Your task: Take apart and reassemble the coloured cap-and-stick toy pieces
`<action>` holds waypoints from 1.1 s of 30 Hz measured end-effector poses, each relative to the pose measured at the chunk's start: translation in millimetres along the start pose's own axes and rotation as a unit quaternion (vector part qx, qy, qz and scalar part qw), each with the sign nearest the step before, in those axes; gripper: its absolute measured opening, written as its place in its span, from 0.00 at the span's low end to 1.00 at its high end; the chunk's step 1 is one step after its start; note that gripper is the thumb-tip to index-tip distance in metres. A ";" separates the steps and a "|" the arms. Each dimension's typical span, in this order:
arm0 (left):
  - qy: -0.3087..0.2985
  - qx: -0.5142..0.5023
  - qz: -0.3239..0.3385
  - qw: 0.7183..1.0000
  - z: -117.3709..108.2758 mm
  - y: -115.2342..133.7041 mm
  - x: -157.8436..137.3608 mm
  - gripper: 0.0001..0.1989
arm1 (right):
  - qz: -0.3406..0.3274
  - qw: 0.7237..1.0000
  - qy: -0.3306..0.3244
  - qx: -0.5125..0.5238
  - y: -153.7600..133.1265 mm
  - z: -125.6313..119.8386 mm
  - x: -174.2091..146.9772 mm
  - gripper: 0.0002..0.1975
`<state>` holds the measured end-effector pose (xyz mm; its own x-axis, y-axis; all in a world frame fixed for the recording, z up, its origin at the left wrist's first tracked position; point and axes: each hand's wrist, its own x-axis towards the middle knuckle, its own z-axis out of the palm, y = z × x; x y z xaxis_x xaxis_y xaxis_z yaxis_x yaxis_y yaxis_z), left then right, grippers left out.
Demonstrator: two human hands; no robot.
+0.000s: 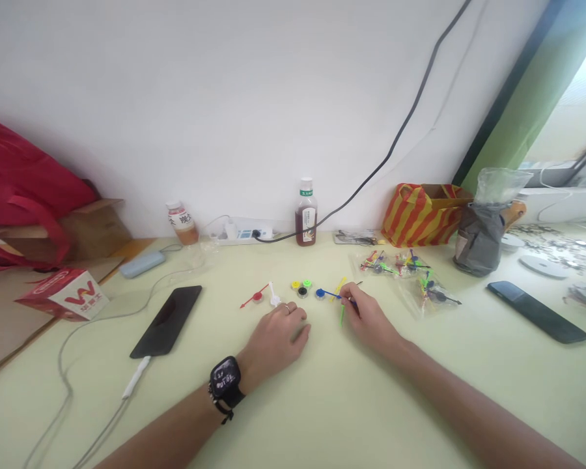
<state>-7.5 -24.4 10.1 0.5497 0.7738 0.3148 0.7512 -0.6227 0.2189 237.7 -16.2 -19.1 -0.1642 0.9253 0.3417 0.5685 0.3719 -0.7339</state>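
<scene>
My left hand (pixel 279 331) rests on the table with curled fingers and the thumb apart, no object visible in it. Just beyond its knuckles lie a white arrow spinner (pixel 274 297) and a red arrow spinner (pixel 257 297). My right hand (pixel 368 320) has thumb and fingers pinched together over a small group of plastic arrows; whatever is between the fingertips is mostly hidden. Around them show a yellow arrow (pixel 339 286), a green arrow (pixel 342 316) and a blue arrow spinner (pixel 321 294). Between the hands sit a yellow round base (pixel 295 285), a green one (pixel 307 284) and a black one (pixel 301 292).
Clear bags of coloured spinners (pixel 432 293) lie right of my right hand. A phone (pixel 167 322) on a cable lies left, a dark flat device (pixel 537 311) right. A drink bottle (pixel 306 213), a power strip (pixel 249 231) and a striped bag (pixel 415 215) stand along the wall.
</scene>
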 end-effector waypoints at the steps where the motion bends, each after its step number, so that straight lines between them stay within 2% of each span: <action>1: 0.001 0.012 -0.005 1.000 0.0 0.0 -0.2 0.05 | -0.002 1.000 -0.002 -0.006 -0.7 0.4 -0.1 0.05; 7: 0.047 0.119 -0.077 0.989 -2.3 -12.5 3.3 0.06 | -0.011 0.999 -0.015 -0.036 -3.4 0.8 -0.9 0.06; 9: 0.056 0.127 -0.083 0.987 -2.2 -14.1 3.6 0.07 | -0.012 0.999 -0.014 -0.038 -3.6 0.4 -1.0 0.06; 12: 0.044 0.061 -0.050 0.996 -0.3 -10.7 1.8 0.07 | -0.013 0.999 -0.010 -0.041 -3.5 0.0 -1.1 0.06; 16: 0.034 -0.037 -0.011 0.999 4.6 -4.3 -1.7 0.12 | -0.018 0.999 -0.009 -0.040 -2.0 -0.1 -0.8 0.08; 23: 0.073 -0.041 -0.073 0.994 7.5 -9.9 -0.7 0.11 | -0.058 0.998 -0.007 -0.038 1.2 1.1 -1.8 0.16; 27: 0.064 -0.077 -0.054 0.993 6.6 -8.5 -0.8 0.14 | -0.058 0.997 0.002 -0.041 3.9 2.4 -2.1 0.19; 33: 0.038 -0.123 -0.016 0.992 8.2 -5.6 -2.2 0.22 | -0.081 0.995 -0.056 -0.029 -3.5 -0.1 -2.8 0.17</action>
<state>-9.9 -21.6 0.6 0.4916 0.7882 0.3702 0.6511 -0.6150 0.4449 236.3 -20.1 -17.4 -0.3451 0.8571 0.3826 0.5720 0.5152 -0.6382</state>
